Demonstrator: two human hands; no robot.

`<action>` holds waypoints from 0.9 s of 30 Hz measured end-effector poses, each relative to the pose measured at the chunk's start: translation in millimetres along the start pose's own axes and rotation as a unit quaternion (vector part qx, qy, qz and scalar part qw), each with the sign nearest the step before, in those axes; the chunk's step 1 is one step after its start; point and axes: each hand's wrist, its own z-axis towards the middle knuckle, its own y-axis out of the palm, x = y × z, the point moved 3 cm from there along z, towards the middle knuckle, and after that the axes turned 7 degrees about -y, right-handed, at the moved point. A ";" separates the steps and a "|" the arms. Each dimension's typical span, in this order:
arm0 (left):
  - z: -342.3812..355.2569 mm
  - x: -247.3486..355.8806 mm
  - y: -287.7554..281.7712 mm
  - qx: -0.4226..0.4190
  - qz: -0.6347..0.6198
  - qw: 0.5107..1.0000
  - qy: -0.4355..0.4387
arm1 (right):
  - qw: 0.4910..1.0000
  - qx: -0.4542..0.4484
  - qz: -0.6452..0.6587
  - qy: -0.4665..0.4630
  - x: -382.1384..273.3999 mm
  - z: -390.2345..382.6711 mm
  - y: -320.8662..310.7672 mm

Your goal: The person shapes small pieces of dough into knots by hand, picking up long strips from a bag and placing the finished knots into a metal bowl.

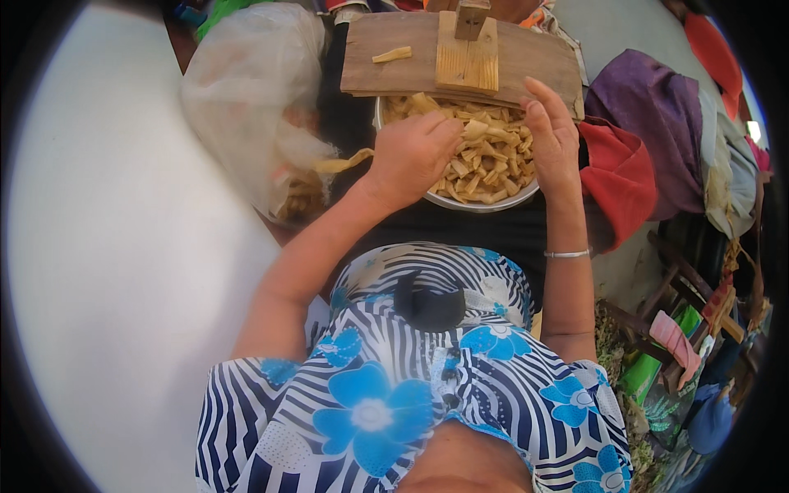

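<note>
Pale yellow-brown pieces [489, 168], short and irregular, heaped in a round silver-rimmed bowl [485, 205] in front of the person. Left hand [413, 156]: above the left part of the heap, back of the hand up, fingers curled in tight; cannot tell whether a piece is gripped inside. 1 longer strip [343, 162] shows left of this hand's wrist, near the plastic bag; cannot tell whether it joins the grasp. Right hand [555, 144]: at the bowl's right edge, fingers extended, thumb slightly apart from the forefinger, nothing seen between them; fingertips overlap the near edge of the wooden board [394, 37], contact unclear. Board spans the far side of the bowl, bearing a lighter wood plate [467, 66], an upright block [472, 20] and 1 loose piece [392, 54] to the left. Translucent plastic bag [251, 74] left of the bowl; red cloth [620, 177] to the right
</note>
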 end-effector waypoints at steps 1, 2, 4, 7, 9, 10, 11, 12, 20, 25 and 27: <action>5.2 1.2 -0.9 0.008 0.010 1.000 0.022 | 0.994 -0.039 -0.048 -0.085 -0.5 7.2 2.1; 10.3 2.3 -0.7 0.018 0.021 0.999 0.045 | 0.992 -0.053 -0.088 -0.070 -7.3 8.5 1.6; 17.4 1.0 -0.4 0.038 0.035 0.996 0.075 | 0.982 -0.083 -0.164 -0.039 -28.0 7.1 4.0; 24.1 1.9 5.2 0.072 0.036 0.992 0.093 | 0.986 -0.067 -0.151 -0.036 -38.4 -3.5 5.0; 25.0 8.0 10.2 0.085 0.018 0.992 0.096 | 0.991 -0.082 -0.106 0.013 -19.5 -8.0 13.1; 24.6 9.3 11.9 0.077 0.018 0.993 0.086 | 0.993 -0.071 -0.080 0.040 -15.7 -8.4 13.9; 22.6 9.7 12.8 0.068 0.020 0.995 0.075 | 0.994 -0.062 -0.052 0.067 -13.9 -9.3 17.2; 21.0 9.9 14.2 0.059 0.021 0.996 0.063 | 0.994 -0.053 -0.023 0.094 -10.9 -9.8 19.4; 10.1 4.9 23.6 0.070 -0.005 0.997 0.042 | 0.982 -0.092 0.030 0.162 7.2 -11.0 25.1; 0.0 -3.0 34.7 0.035 0.042 0.998 0.013 | 0.981 -0.088 -0.169 0.034 25.4 -14.1 25.3; -4.4 -3.9 42.7 0.014 0.065 0.997 -0.040 | 0.950 -0.089 -0.298 -0.025 15.6 -15.8 31.9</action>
